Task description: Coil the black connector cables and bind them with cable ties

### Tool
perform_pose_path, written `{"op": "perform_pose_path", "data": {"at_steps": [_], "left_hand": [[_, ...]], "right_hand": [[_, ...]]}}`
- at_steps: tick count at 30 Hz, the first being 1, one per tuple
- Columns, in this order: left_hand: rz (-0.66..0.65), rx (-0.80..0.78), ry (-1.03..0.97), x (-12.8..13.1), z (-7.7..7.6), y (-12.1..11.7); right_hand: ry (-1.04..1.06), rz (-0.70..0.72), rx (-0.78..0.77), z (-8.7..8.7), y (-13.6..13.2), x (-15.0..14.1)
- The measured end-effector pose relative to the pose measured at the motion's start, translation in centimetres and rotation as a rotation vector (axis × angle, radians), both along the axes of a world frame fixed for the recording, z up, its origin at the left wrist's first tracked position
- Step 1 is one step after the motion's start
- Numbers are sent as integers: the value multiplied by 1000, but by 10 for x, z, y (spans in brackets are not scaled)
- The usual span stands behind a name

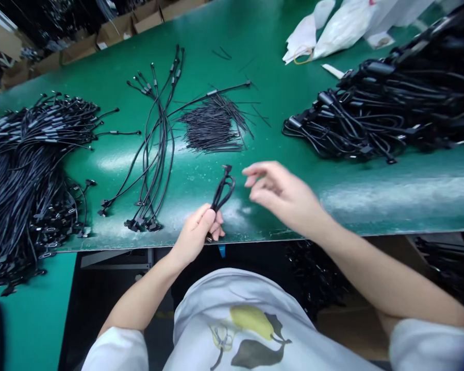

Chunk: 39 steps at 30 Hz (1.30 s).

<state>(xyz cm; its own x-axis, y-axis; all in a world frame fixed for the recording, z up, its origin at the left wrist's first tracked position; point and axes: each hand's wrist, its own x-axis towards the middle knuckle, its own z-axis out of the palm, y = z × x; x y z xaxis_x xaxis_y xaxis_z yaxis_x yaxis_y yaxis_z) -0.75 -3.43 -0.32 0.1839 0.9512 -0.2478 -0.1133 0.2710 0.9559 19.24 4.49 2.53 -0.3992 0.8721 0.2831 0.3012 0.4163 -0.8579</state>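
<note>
My left hand [199, 226] is closed around a black cable [225, 188] that is folded into a short looped bundle. The bundle's loop and a small dark connector stick up above the fingers, over the table's front edge. To the right of it, my right hand [272, 188] hovers with bent fingers apart and nothing seen between them. Beyond both hands lies a pile of thin black twist ties [212, 123]. Several straight black cables [160, 134] with connectors at their ends lie spread on the table left of the ties.
A thick heap of unfolded cables [27, 170] hangs over the table's left front edge. Many folded cable bundles [375, 111] are stacked at the right. White plastic bags [342, 31] lie at the back right of the green table [112, 67]. Cardboard boxes [116, 33] line the far edge.
</note>
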Motion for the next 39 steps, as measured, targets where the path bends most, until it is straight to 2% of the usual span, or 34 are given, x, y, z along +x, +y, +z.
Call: {"op": "perform_pose_path", "data": {"at_steps": [1, 3, 7, 11, 14, 18, 21, 23, 25, 28, 30, 32, 35, 37, 39], "left_hand": [[-19, 10, 34, 2, -1, -1], [-57, 36, 123, 5, 0, -2], [-114, 29, 228, 1, 4, -5], [-194, -39, 161, -5, 5, -6], [-216, -30, 92, -6, 4, -9], [-234, 23, 136, -8, 4, -14], [-254, 61, 155, -10, 1, -16], [-255, 60, 87, -10, -2, -15], [-219, 29, -2, -9, -7, -16], [-150, -49, -107, -6, -12, -18], [-127, -100, -168, -5, -12, -19], [-81, -157, -233, -4, -9, -19], [53, -238, -339, -2, -3, -14], [170, -245, -402, -1, 0, -8], [289, -226, -427, -1, 1, -3]], "right_hand": [[49, 61, -162, -7, -4, -5], [150, 139, -387, -16, -10, -15], [389, 192, -602, -16, -14, -28], [630, 294, -880, -12, -12, -29], [748, 275, -972, -12, -12, -31], [799, 256, -1006, -11, -16, -35], [746, 263, -898, -11, -18, -34], [587, 238, -744, -13, -19, -33], [361, 143, -472, -15, -21, -33], [62, -27, 51, -18, -20, -35], [-56, -82, 256, -20, -17, -36], [-122, -61, 271, -20, -13, -35], [-107, -35, 184, -16, -12, -32], [-88, -86, 190, -14, -20, -32], [-109, -71, 220, -16, -33, -35]]}}
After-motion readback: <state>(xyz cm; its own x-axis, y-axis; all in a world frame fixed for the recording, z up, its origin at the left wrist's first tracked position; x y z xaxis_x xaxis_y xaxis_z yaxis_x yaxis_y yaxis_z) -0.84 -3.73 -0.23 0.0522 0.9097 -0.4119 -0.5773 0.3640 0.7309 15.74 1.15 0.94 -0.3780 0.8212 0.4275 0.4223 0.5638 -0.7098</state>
